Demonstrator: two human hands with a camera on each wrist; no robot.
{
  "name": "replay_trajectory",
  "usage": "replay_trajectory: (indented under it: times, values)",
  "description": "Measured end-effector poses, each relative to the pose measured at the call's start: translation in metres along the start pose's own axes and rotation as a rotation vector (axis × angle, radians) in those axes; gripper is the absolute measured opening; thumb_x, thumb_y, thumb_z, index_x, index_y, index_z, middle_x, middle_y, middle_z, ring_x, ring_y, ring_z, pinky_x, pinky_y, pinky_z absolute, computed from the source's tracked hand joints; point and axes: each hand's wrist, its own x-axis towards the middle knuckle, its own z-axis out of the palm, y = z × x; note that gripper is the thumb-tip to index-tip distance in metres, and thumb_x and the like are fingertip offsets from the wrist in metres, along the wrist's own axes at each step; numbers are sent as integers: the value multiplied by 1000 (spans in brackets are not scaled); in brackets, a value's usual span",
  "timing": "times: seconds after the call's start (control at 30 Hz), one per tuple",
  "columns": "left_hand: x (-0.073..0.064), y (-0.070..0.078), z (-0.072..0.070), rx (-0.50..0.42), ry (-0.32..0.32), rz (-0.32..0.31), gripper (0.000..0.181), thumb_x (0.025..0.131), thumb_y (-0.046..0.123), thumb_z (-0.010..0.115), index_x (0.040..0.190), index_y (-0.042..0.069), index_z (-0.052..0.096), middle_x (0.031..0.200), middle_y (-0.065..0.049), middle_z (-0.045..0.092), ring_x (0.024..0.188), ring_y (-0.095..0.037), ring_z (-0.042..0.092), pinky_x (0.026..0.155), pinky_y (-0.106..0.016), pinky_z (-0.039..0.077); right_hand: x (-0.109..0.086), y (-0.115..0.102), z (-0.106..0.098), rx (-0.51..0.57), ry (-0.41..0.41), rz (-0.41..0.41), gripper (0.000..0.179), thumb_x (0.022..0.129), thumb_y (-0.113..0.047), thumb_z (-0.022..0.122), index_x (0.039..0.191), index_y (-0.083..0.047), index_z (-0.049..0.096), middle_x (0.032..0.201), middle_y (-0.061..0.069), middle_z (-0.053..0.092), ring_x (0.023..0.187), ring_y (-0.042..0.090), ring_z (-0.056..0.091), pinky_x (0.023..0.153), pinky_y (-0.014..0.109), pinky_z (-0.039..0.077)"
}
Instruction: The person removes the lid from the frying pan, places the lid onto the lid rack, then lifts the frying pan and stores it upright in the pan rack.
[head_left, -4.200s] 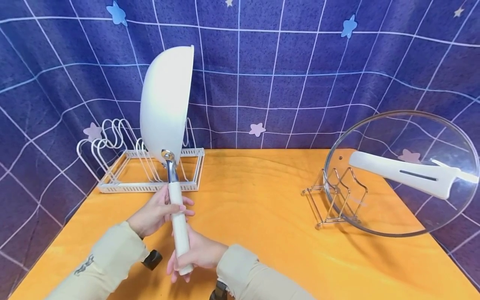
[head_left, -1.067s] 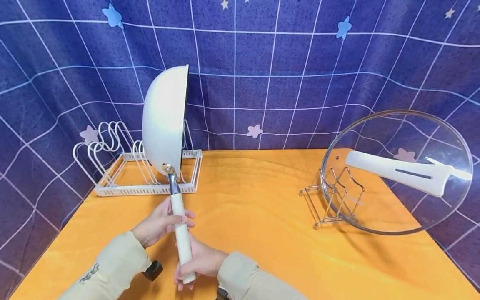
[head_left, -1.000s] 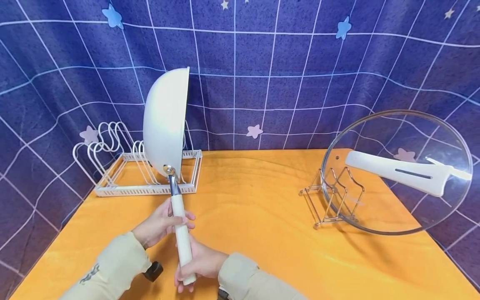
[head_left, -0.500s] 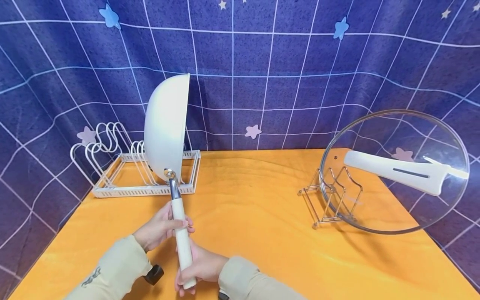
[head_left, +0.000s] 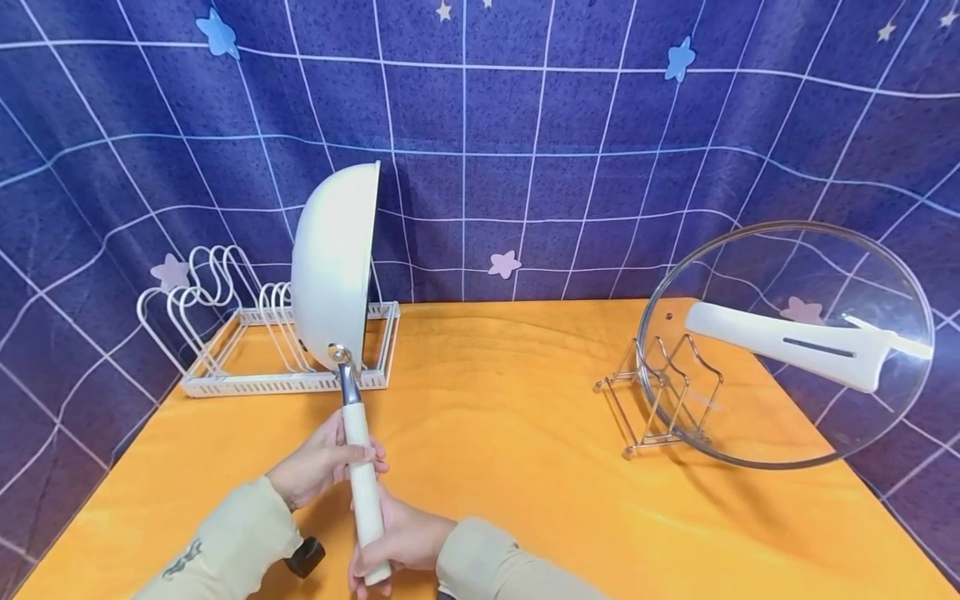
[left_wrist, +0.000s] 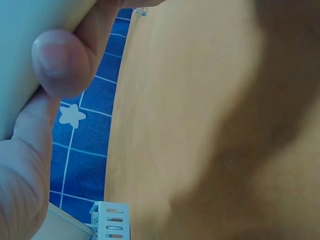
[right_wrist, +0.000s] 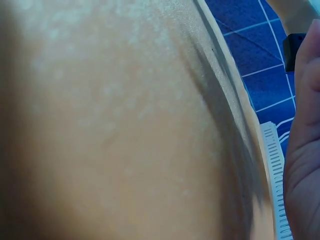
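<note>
A white wok (head_left: 333,258) stands on edge in the head view, its dark inside turned right, over the right part of a white dish rack (head_left: 262,384). Its lower edge sits among the rack's wires; whether it touches the base cannot be told. My left hand (head_left: 322,462) grips the upper part of the pale handle (head_left: 363,492), thumb across the top. Nearer me, my right hand (head_left: 408,533) holds the handle's end. The left wrist view shows the thumb (left_wrist: 60,65) against the handle; in the right wrist view only part of the right hand (right_wrist: 307,140) appears.
At the right, a large glass lid (head_left: 780,454) with a white handle (head_left: 780,343) leans upright in a small metal wire rack (head_left: 615,417). Orange cloth (head_left: 495,433) covers the table between the racks. A blue curtain (head_left: 487,108) hangs behind.
Both hands have lowered the wok towards the white rack, bringing it down among the wires. The grip on the handle stays the same. The lid keeps its place in the wire rack.
</note>
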Motion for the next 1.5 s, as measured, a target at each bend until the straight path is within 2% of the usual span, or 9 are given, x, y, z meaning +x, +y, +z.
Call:
replay_trajectory:
  times: [0.23,0.53,0.6,0.7,0.8,0.93,1.2,1.33,1.5]
  values:
    - [0,-2,0,-5,2,-14,37,92,-6,44,118,3,18,94,-5,64,90,-19,66,83,-34,55,0,1,-1,-5,-14,-14,59,76,19,46,119,-15,22,93,63,29,55,10,59,43,18,41]
    - [1,-4,-1,-11,-9,0,37,93,-5,43,119,4,18,93,-4,64,89,-18,67,82,-34,55,0,2,-2,2,3,2,64,76,19,46,124,-17,21,92,60,28,55,12,59,42,19,41]
    - [1,-5,-1,-13,-12,2,36,93,-5,42,118,4,18,94,-4,64,89,-18,67,82,-34,55,0,1,-2,5,4,6,64,76,19,46,123,-17,21,87,58,32,55,12,59,42,19,41]
    - [2,-6,-2,-18,-14,4,37,93,-5,42,118,4,18,94,-5,63,90,-19,67,83,-35,55,0,0,-2,10,11,16,65,76,19,46,123,-17,21,74,43,45,55,13,59,42,19,41]
    - [3,-7,-3,-27,-17,10,38,93,-5,42,119,3,16,94,-5,63,90,-19,67,83,-36,55,1,-2,-2,3,22,29,66,76,19,47,124,-18,21,67,17,55,54,14,60,41,20,40]
    - [4,-8,-5,-42,-28,18,39,92,-5,42,120,3,15,95,-5,62,89,-19,67,82,-36,55,3,-6,-1,-29,47,65,68,77,17,49,125,-21,20,65,6,59,55,14,60,41,20,39]
    - [6,-10,-10,-68,-32,14,39,92,-5,42,118,5,16,95,-5,63,89,-19,67,82,-37,55,7,-9,0,-73,103,138,79,75,12,53,131,-30,17,63,5,62,54,14,60,38,18,38]
    - [6,-11,-12,-87,-41,21,37,92,-6,42,117,6,18,95,-5,63,90,-20,67,84,-38,55,8,-11,3,-87,156,166,76,72,11,54,127,-28,20,62,7,62,52,15,60,37,18,39]
    - [9,-7,-16,-100,-52,14,40,91,-6,42,118,6,15,94,-5,64,90,-20,67,84,-38,55,11,-18,5,-88,187,205,74,73,12,54,127,-25,21,62,9,62,52,16,60,37,18,41]
